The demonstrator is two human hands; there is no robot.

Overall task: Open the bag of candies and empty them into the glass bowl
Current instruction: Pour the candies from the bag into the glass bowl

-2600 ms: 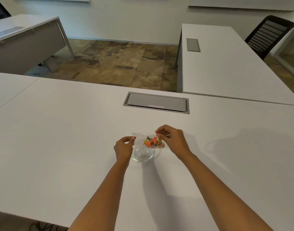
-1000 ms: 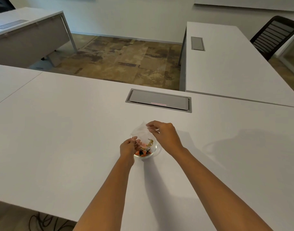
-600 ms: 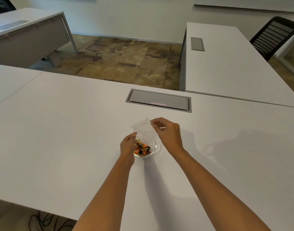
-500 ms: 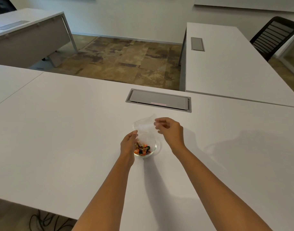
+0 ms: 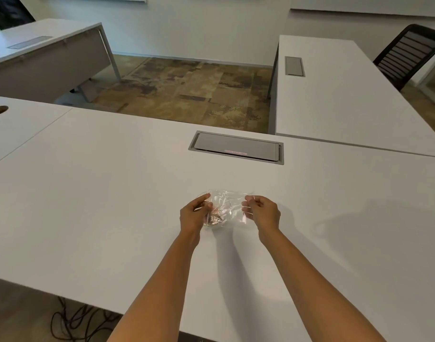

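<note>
A clear plastic bag [image 5: 230, 204] is stretched flat between my two hands, low over the white table. My left hand [image 5: 193, 214] pinches its left edge and my right hand [image 5: 259, 213] pinches its right edge. The bag looks empty. Under its left part sits the small glass bowl [image 5: 212, 219]. The candies [image 5: 215, 215] in it show only as blurred orange and dark shapes through the plastic. Most of the bowl's rim is hidden by the bag and my left hand.
A grey cable hatch [image 5: 236, 147] is set into the table beyond the bowl. Another white desk [image 5: 335, 95] stands to the right with a black chair [image 5: 406, 55] behind it. A third desk [image 5: 38, 45] is far left. Cables [image 5: 73, 322] lie on the floor below the near edge.
The candies went out of the bag into the bowl. Since then the bag has come down from upright to flat over the bowl, and my right hand has moved right, spreading it.
</note>
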